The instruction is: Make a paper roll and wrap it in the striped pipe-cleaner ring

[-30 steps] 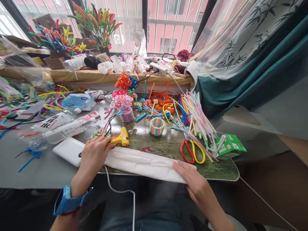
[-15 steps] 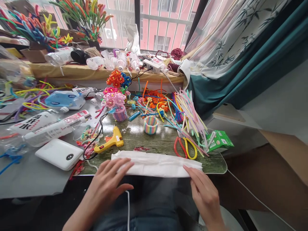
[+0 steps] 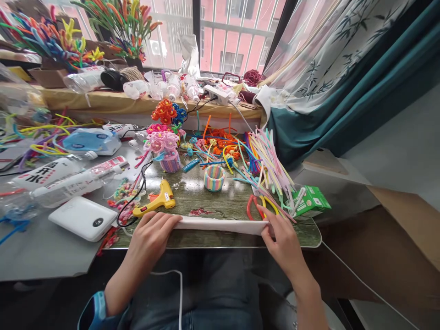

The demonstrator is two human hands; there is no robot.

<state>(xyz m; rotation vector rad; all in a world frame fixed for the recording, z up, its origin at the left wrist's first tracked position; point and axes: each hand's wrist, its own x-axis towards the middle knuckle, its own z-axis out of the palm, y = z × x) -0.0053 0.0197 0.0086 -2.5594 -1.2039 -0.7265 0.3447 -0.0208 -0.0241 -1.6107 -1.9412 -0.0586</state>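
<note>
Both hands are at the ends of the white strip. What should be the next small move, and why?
Perhaps the left hand should slide along the white strip, pressing it flat, while the right hand holds: both touch only its ends, leaving the middle free.

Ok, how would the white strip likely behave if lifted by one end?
The white strip looks thin and papery, so probably light. Its uneven upper edge suggests soft material, likely to droop. It's nearly straight between left hand and right hand, perhaps only through their support.

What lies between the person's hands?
A narrow, folded white sheet runs from the left hand to the grip of the right hand, as the head view shows.
</note>
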